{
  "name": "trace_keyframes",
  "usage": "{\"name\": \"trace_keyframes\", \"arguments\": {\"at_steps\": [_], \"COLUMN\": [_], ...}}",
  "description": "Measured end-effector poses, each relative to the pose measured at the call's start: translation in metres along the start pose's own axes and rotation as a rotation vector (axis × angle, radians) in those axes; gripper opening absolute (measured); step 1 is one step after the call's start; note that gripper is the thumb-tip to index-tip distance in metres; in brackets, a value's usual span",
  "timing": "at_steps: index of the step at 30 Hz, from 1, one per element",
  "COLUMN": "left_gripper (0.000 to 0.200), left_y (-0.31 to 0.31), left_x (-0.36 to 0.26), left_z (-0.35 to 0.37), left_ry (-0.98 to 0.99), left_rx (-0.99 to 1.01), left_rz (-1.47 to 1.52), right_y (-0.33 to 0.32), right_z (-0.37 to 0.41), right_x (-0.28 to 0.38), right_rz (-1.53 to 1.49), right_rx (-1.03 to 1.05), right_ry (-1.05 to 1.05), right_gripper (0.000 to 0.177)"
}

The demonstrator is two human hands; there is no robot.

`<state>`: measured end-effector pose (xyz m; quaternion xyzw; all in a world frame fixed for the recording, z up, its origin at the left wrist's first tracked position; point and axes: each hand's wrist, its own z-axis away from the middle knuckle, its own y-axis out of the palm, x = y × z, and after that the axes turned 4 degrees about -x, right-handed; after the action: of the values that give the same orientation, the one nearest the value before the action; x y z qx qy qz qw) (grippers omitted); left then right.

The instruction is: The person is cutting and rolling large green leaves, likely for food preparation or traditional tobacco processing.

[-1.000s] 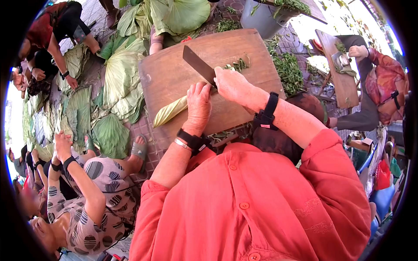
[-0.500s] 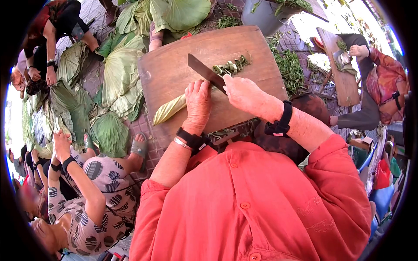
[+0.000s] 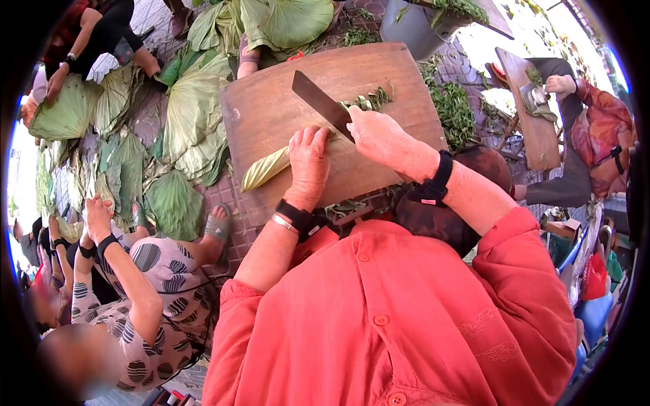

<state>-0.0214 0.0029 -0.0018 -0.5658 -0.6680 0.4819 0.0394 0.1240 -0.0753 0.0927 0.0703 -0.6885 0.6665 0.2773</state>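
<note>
So the roll point(image 3: 266, 169) is lying slantwise on the tabletop point(image 3: 264, 101), loose end out around 8 o'clock and the other end under the fingers, near the middle. Left hand point(image 3: 309, 166) is clamped over it from above, fingers laid close together. Right hand point(image 3: 386, 141) is clenched round the knife point(image 3: 318, 98), handle mostly hidden in the fist, blade pointing off to about 10 o'clock. The shreds point(image 3: 372, 100) sit just past the blade at roughly 2 o'clock. Imo the trick here is the holding hand: I'd tuck those fingertips back and let the knuckles guide the flat of the blade, cos the edge looks really near the fingers. Press firmly enough that the roll can't unwind, but don't squash it. It'll probably spring open if you let up, being just wound leaf by the look of it. Square the blade across the roll, use long smooth strokes over straight chops, and shift the holding hand back a little at a time so the strips come out even. Can't tell from here how deep the edge is in, or whether it's touching the roll at all, the right hand's in the way. Shreds crowding the blade? Nudge them towards 2 o'clock.
</note>
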Motion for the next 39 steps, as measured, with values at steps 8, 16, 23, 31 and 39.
{"name": "trace_keyframes", "arguments": {"at_steps": [8, 16, 23, 31, 39], "left_gripper": [0.018, 0.017, 0.022, 0.018, 0.019], "left_y": [0.003, 0.001, -0.015, 0.012, 0.026], "left_x": [0.004, 0.004, 0.0, -0.004, -0.011], "left_z": [0.0, 0.001, 0.001, -0.023, -0.032], "left_ry": [-0.044, -0.025, 0.098, -0.009, -0.092], "left_rx": [0.022, 0.042, 0.061, 0.113, 0.088], "left_rz": [0.034, 0.058, -0.088, 0.005, 0.087], "right_y": [0.001, 0.027, 0.011, -0.018, -0.019], "right_z": [0.012, -0.027, -0.021, -0.002, 0.016], "right_x": [0.008, 0.007, -0.019, -0.029, -0.026], "right_rz": [-0.03, -0.007, 0.013, 0.01, 0.057], "right_rx": [0.092, 0.009, -0.016, -0.055, -0.068], "right_ry": [0.006, -0.027, 0.06, 0.061, -0.057], "right_gripper": [0.018, 0.013, 0.013, 0.02, 0.008]}}
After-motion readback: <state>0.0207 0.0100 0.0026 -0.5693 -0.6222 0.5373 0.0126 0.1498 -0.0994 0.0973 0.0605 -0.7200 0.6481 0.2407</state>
